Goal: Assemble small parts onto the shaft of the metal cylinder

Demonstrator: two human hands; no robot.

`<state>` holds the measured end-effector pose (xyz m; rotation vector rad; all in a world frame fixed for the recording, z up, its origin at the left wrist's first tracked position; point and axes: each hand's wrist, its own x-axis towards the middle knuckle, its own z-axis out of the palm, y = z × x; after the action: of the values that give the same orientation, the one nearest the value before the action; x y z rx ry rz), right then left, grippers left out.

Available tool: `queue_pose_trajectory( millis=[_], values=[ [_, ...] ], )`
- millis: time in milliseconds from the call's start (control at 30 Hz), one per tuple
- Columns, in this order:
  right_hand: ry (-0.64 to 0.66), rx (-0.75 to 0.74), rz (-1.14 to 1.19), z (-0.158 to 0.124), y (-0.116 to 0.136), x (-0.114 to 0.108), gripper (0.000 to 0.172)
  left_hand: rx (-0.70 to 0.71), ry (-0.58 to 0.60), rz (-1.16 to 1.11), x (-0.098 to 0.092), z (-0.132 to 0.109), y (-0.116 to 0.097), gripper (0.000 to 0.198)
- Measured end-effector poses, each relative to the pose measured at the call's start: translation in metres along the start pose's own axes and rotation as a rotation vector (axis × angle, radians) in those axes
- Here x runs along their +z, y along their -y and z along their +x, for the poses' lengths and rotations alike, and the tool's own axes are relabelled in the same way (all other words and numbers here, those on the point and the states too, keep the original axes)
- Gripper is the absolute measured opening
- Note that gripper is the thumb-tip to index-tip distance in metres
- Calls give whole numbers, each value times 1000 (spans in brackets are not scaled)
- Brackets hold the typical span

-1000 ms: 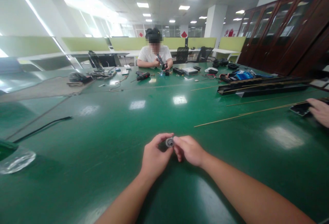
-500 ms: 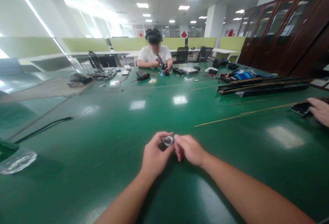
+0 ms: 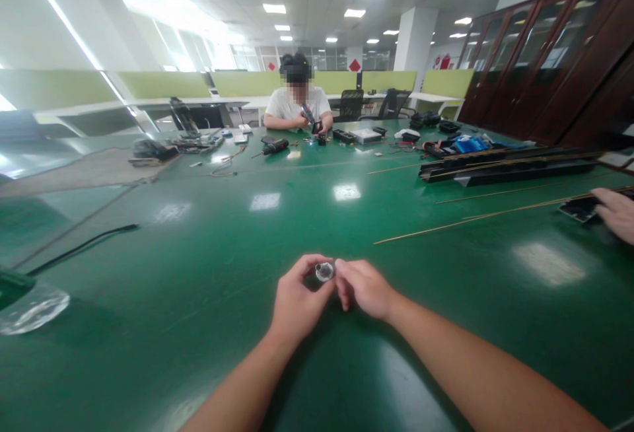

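Note:
A small round metal part point(image 3: 325, 271), silvery with a dark centre, sits between my two hands just above the green table point(image 3: 198, 273). My left hand point(image 3: 297, 303) curls around it, thumb and forefinger pinching its left side. My right hand point(image 3: 364, 287) pinches its right side with the fingertips. The rest of the part is hidden behind my fingers.
Across the table a person in a white shirt point(image 3: 297, 105) works with a tool among scattered gear. Long black rails point(image 3: 500, 168) and thin brass rods point(image 3: 470, 220) lie at the right. Another person's hand point(image 3: 617, 214) rests by a phone. A black cable point(image 3: 84, 247) and clear plastic point(image 3: 32, 310) lie at the left.
The small metal part has turned between my fingertips, its open face now tilted more upward. My hands have stayed in nearly the same place.

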<state>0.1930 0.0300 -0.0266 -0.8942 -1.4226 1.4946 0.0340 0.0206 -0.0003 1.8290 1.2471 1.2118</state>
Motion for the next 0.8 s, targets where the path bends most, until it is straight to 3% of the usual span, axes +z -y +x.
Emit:
queue_pose_trajectory(
  millis=[567, 733, 800],
  values=[
    [12, -45, -18, -4, 6, 1, 53, -19, 4, 64, 0, 4, 10, 37],
    [-248, -121, -197, -5, 12, -7, 39, -66, 22, 37, -2, 5, 11, 42],
    [-296, -91, -201, -4, 11, -9, 35, -87, 20, 15, -2, 5, 11, 44]
  ],
)
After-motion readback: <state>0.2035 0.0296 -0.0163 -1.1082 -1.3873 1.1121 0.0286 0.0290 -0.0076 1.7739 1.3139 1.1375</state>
